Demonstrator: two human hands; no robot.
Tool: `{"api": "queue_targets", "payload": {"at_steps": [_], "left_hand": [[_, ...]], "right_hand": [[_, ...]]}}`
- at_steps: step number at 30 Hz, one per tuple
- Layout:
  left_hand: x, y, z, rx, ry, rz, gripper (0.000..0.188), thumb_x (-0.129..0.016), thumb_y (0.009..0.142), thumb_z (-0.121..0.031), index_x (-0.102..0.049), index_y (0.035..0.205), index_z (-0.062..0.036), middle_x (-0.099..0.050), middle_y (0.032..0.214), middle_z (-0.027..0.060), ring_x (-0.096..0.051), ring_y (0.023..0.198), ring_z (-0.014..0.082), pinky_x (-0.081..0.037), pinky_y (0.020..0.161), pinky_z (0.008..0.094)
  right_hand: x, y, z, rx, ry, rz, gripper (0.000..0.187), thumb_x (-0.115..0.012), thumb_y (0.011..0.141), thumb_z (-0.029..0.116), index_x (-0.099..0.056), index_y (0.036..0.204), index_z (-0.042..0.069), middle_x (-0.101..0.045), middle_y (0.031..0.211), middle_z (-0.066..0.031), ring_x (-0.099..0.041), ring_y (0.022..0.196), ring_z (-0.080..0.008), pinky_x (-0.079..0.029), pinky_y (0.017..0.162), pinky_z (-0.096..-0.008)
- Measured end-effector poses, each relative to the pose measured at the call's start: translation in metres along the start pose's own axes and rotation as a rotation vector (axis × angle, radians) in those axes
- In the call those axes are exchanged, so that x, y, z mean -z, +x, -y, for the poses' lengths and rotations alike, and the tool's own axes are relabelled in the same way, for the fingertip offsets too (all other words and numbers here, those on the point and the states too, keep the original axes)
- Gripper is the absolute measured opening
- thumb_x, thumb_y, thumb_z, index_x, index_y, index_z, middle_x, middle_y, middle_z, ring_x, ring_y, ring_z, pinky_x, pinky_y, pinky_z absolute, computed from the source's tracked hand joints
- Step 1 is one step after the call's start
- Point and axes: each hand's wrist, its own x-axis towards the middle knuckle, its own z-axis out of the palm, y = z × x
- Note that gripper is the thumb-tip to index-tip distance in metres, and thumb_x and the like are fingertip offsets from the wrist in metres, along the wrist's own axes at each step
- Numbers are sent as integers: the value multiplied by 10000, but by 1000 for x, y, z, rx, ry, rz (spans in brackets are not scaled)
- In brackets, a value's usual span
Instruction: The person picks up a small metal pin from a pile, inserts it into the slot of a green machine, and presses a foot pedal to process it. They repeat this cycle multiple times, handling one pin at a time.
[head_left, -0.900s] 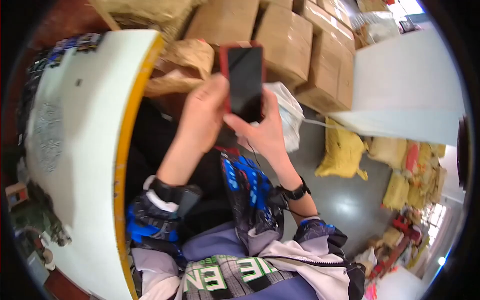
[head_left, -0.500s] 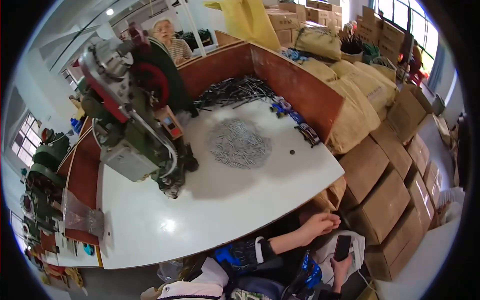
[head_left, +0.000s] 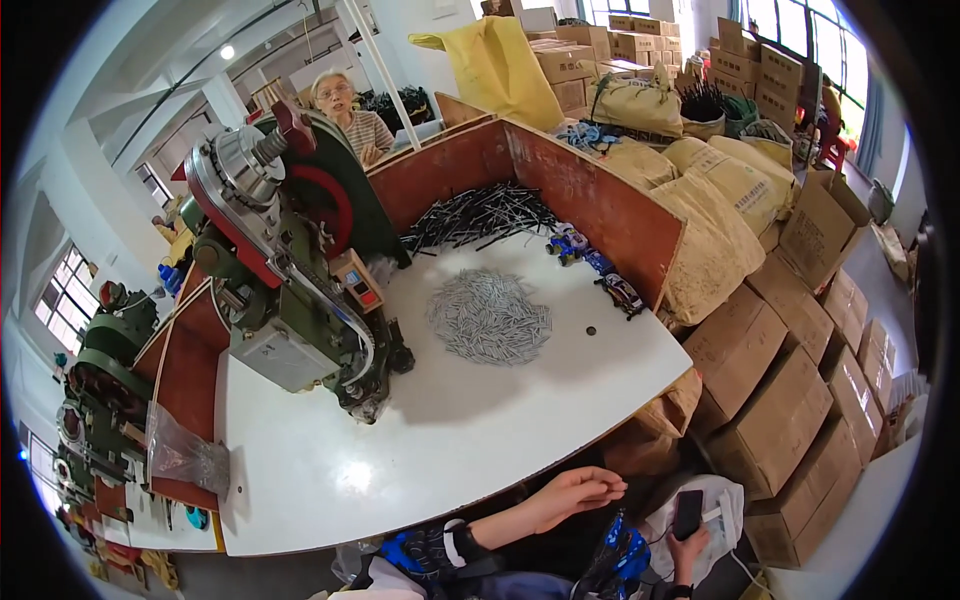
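Observation:
My left hand (head_left: 580,495) hangs in front of the table's near edge, fingers stretched out and lying together, with nothing seen in it. A white cuff and a blue-black sleeve cover that arm. Lower right, my right hand (head_left: 688,548) is closed around a dark smartphone (head_left: 688,513), held upright over a white bag (head_left: 728,495). On the white table (head_left: 520,420) lies a round heap of short grey metal pins (head_left: 490,318). Behind it are long black rods (head_left: 480,215) in a loose pile. Several blue toy cars (head_left: 567,244) line the right side.
A green machine (head_left: 290,345) with a red wheel stands on the table's left. Reddish-brown boards (head_left: 610,215) wall the table's back and sides. Cardboard boxes (head_left: 770,430) and woven sacks (head_left: 710,240) crowd the right. Beyond the back board is another person (head_left: 365,130).
My left hand has moved left, away from the boxes. The phone stays in my right hand. The whole view has shifted, so the table and machine appear lower and slightly right.

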Motion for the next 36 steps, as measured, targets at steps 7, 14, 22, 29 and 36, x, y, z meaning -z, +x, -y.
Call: {"api": "queue_targets", "payload": {"at_steps": [7, 14, 22, 29, 36], "left_hand": [[4, -23, -16, -10, -4, -11, 268, -464, 999, -148, -523, 1235, -34, -560, 1286, 112, -534, 1213, 198, -422, 1041, 307], [-3, -59, -32, 28, 8, -16, 261, -459, 998, -136, -527, 1224, -23, -577, 1257, 101, -543, 1196, 184, -438, 1017, 288], [16, -106, -75, -102, 30, -100, 246, -464, 997, -136, -537, 1197, -13, -581, 1241, 119, -552, 1183, 214, -443, 1027, 348], [42, -134, -117, -187, 27, -354, 213, -485, 977, -99, -558, 1156, -10, -595, 1210, 135, -562, 1163, 244, -452, 1021, 378], [59, -141, -140, -229, 12, -407, 213, -502, 960, -81, -557, 1152, -6, -599, 1204, 141, -568, 1154, 258, -461, 1009, 383]], "right_hand": [[7, -7, 24, -231, -151, -39, 891, -812, 606, 351, -383, 1312, 17, -429, 1208, -213, -411, 1137, -431, -378, 958, -537], [61, 16, 99, -270, 56, 86, 553, -731, 774, 286, -487, 1179, -1, -545, 1131, -211, -521, 1073, -346, -441, 893, -456], [216, 61, 346, 303, 756, 665, 181, -615, 894, 84, -557, 1034, -16, -617, 889, -52, -595, 801, -107, -491, 716, -246], [230, 63, 501, 670, 996, 819, 192, -616, 903, 86, -566, 1063, -8, -629, 875, -60, -606, 758, -107, -503, 669, -252], [190, 58, 595, 847, 704, 568, 334, -692, 824, 182, -557, 1080, 14, -588, 925, -141, -626, 705, -237, -514, 661, -337]]}}
